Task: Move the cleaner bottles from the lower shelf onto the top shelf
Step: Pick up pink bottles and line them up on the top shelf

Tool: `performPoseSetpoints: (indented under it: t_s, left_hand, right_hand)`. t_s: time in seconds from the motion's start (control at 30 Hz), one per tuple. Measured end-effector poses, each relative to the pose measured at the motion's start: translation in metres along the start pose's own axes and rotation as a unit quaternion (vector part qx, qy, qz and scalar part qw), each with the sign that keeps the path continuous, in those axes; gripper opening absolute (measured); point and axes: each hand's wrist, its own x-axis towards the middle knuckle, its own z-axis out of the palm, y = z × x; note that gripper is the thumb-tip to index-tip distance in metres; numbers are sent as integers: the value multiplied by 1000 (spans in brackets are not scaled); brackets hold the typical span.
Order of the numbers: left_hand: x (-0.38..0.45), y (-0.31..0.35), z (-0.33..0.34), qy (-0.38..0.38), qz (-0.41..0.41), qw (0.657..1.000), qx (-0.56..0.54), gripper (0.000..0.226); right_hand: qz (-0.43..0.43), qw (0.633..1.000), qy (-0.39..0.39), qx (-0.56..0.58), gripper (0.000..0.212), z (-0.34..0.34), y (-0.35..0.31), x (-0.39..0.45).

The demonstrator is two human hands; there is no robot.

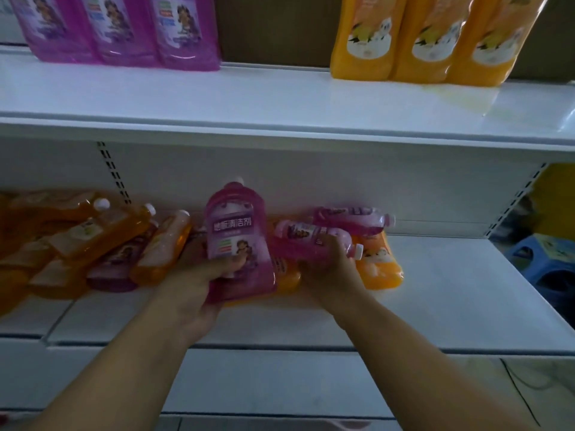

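My left hand grips a pink cleaner bottle held upright above the lower shelf. My right hand grips a second pink bottle that lies sideways, its white cap pointing right. Behind it lies another pink bottle, and an orange bottle lies under both. To the left, several orange bottles lie in a heap with a purple one among them. On the top shelf stand three pink bottles at left and three orange bottles at right.
Between the two standing groups the top shelf shows bare white surface in front of a brown back panel. The right half of the lower shelf is bare. A blue plastic stool sits on the floor beyond the shelf's right end.
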Motion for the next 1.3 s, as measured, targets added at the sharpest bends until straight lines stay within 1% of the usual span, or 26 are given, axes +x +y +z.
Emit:
performPoseSetpoints:
  t_s: [0.03, 0.07, 0.1, 0.13, 0.17, 0.2, 0.23, 0.27, 0.33, 0.43, 0.57, 0.67, 0.73, 0.87, 0.93, 0.97, 1.0, 1.03, 1.07, 1.13, 1.2, 1.23, 1.27, 1.3]
  left_hand:
    - [-7, 2, -6, -6, -4, 1000, -18, 53]
    - [-13, 6, -9, -1, -12, 1000, -27, 62]
    - [-18, 9, -12, 7, -20, 999, -25, 73]
    - [-23, 11, -13, 15, -27, 999, -18, 79]
    - [-27, 13, -12, 16, -33, 999, -15, 78]
    - [-32, 17, -9, 13, -39, 999, -9, 73]
    - [-36, 19, -7, 9, -44, 999, 2, 69]
    - [-41, 23, -5, 10, -46, 999, 21, 70]
    - [-48, 28, -5, 14, -47, 997, 60, 73]
    - [-56, 36, -9, 21, -59, 996, 70, 63]
    - [-61, 44, -16, 42, -52, 994, 81, 62]
    - [-65, 49, -24, 47, -50, 994, 88, 69]
    - [-69, 53, -31, 45, -48, 994, 88, 66]
    - [-79, 61, -48, 41, -51, 994, 82, 51]
    - [-85, 68, -60, 30, -54, 994, 85, 52]
    - [-89, 73, -67, 21, -56, 994, 88, 54]
    - [-94, 79, -74, 12, -57, 994, 93, 56]
    - [-100, 86, -82, 7, -56, 994, 98, 57]
    - [-105, 92, -91, 4, -54, 993, 103, 57]
    - [-118, 106, -110, -8, -43, 993, 112, 54]
    - [-133, 121, -129, -20, -33, 991, 125, 50]
    - [-141, 129, -138, -22, -30, 991, 130, 50]
    - [-148, 137, -148, -23, -26, 991, 132, 49]
    - [-156, 146, -158, -27, -21, 991, 130, 49]
  right_hand:
    - [24, 999, 3, 32, 45, 4, 0, 5]
    - [52, 996, 3, 77, 47, 9, -1, 9]
    - [91, 986, -6, 140, 53, 14, -3, 13]
    - [134, 966, -21, 220, 60, 19, -5, 15]
    - [168, 940, -32, 294, 65, 24, -8, 17]
    - [182, 920, -28, 346, 66, 28, -10, 20]
    - [184, 911, -14, 369, 64, 31, -11, 24]
    - [180, 910, 8, 373, 62, 34, -13, 27]
    - [184, 920, 71, 339, 60, 38, -15, 30]
    - [188, 924, 148, 300, 55, 42, -18, 28]
    - [161, 927, 199, 274, 38, 46, -20, 24]
    - [94, 932, 226, 266, 24, 48, -16, 16]
    - [43, 939, 224, 259, 17, 51, -16, 8]
    - [-64, 943, 194, 262, 30, 65, -18, -15]
    - [-99, 944, 161, 269, 35, 78, -24, -32]
    - [-107, 939, 143, 294, 38, 86, -30, -41]
    - [-104, 927, 123, 339, 45, 94, -37, -49]
    - [-87, 905, 102, 404, 54, 102, -44, -58]
    - [-55, 875, 76, 475, 61, 111, -51, -66]
    - [24, 805, -4, 593, 65, 129, -69, -87]
    - [89, 737, -107, 661, 67, 146, -88, -110]
    - [99, 712, -145, 680, 68, 155, -97, -122]
    - [94, 699, -168, 688, 69, 164, -106, -133]
    - [81, 700, -181, 686, 68, 172, -116, -144]
